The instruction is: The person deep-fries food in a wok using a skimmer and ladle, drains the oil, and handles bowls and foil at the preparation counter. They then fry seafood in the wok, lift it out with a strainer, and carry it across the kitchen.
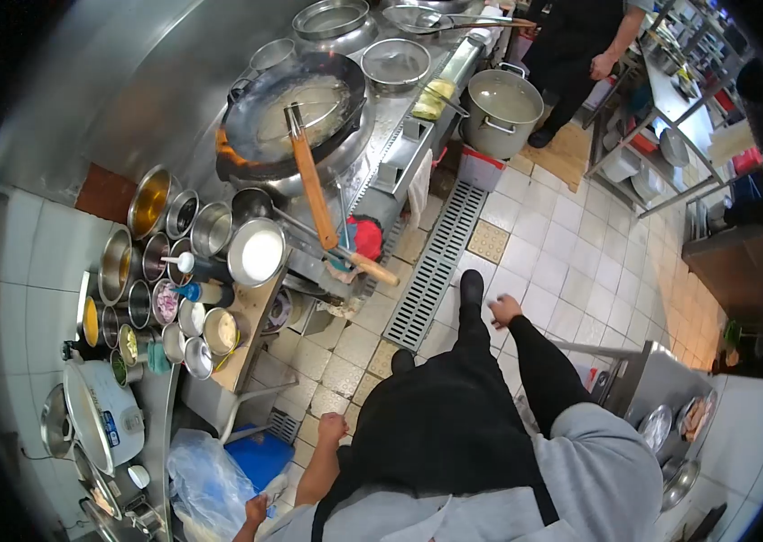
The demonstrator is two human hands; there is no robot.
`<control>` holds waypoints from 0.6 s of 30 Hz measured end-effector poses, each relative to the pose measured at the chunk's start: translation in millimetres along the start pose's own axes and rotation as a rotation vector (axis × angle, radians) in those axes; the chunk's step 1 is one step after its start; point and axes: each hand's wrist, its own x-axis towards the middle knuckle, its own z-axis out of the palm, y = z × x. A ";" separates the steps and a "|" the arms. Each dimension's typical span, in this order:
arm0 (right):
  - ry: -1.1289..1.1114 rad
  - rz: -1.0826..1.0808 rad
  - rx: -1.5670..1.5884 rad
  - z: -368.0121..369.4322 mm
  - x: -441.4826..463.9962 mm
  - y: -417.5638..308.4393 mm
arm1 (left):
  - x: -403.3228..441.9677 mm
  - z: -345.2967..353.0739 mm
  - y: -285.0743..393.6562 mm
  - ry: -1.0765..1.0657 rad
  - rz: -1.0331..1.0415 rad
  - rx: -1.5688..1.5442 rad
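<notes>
My left hand [334, 428] hangs low beside the black apron [440, 425], its fingers curled in and nothing visible in them. My right hand [505, 311], below a black sleeve, is held out over the tiled floor with its fingers loosely apart and holds nothing. Both hands are away from the stove. On the stove, a large black wok [296, 117] holds cloudy liquid and a metal tool with a wooden handle [311, 190]. A ladle [253, 206] lies beside it, its wooden-ended handle reaching past the counter edge.
Bowls of ingredients, including a white-filled bowl [260, 253], crowd the left counter. A large pot [502, 110] stands beyond the floor drain grate [436, 271]. Another person [580, 54] stands at the back. Another hand [256, 508], whose I cannot tell, is near a plastic bag [205, 474].
</notes>
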 end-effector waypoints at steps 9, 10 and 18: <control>-0.127 -0.366 0.357 30.4 175.4 -291.7 | -82.2 77.0 180.6 0.491 0.263 -0.502; -0.180 -0.356 0.398 34.1 185.2 -310.2 | -95.6 83.3 210.9 0.520 0.323 -0.450; -0.412 -0.178 0.815 -44.0 229.4 -299.6 | -111.9 103.5 439.9 0.633 0.683 -0.066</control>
